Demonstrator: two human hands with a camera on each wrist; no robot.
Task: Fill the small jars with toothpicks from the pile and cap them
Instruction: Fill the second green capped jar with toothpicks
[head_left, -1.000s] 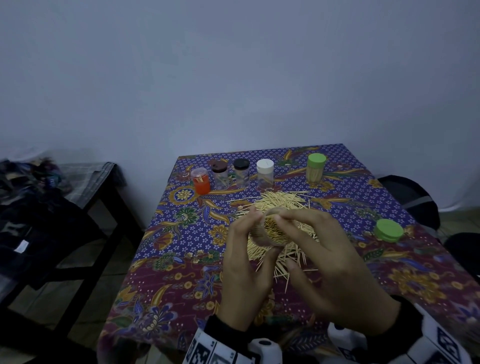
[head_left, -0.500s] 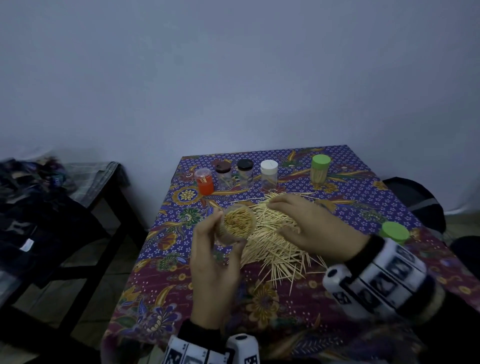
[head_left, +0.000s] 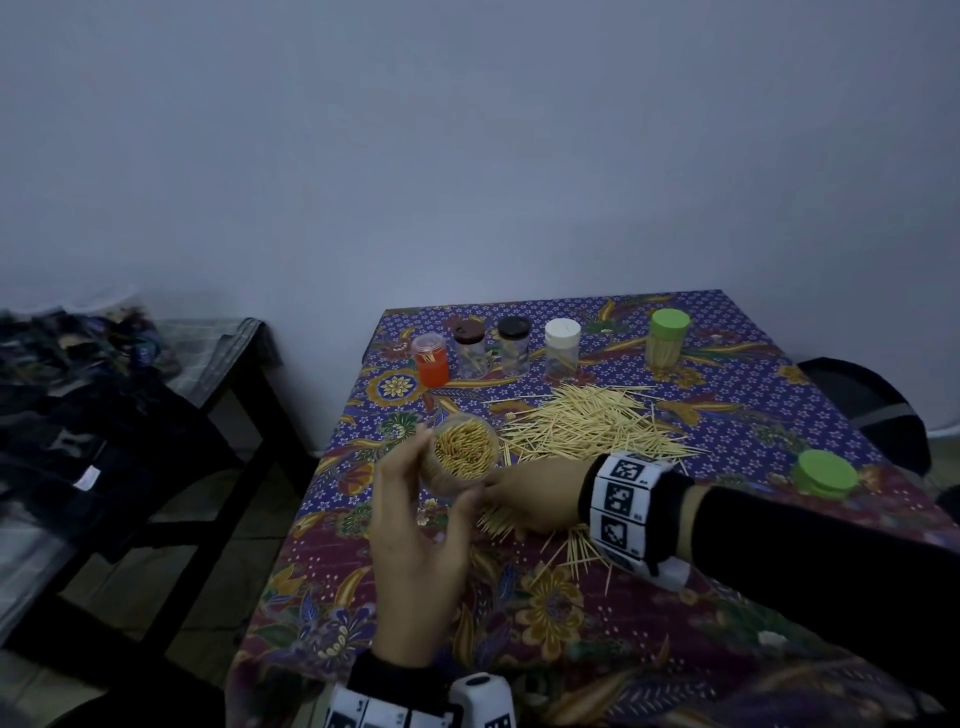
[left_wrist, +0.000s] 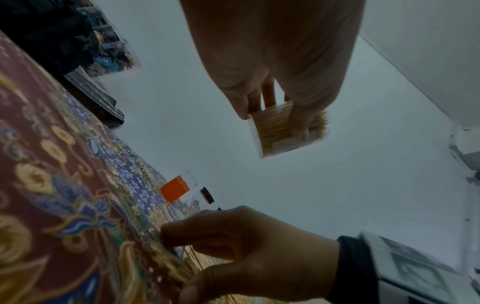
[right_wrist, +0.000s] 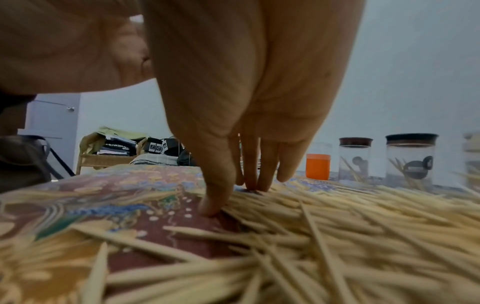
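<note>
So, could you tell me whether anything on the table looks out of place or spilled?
Only the round green plastic lid stands out: it lies alone near the right edge of the patterned tablecloth, far from the uncapped clear jar of toothpicks the left hand holds.

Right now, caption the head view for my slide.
Left hand holds an open, toothpick-filled jar while right hand touches the pile.

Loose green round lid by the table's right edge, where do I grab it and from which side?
Pinch the loose green round plastic lid by its side wall at opposite edges, coming down from above. It lies flat on the patterned tablecloth, a low disc with bare cloth all around, so the rim looks free.
</note>
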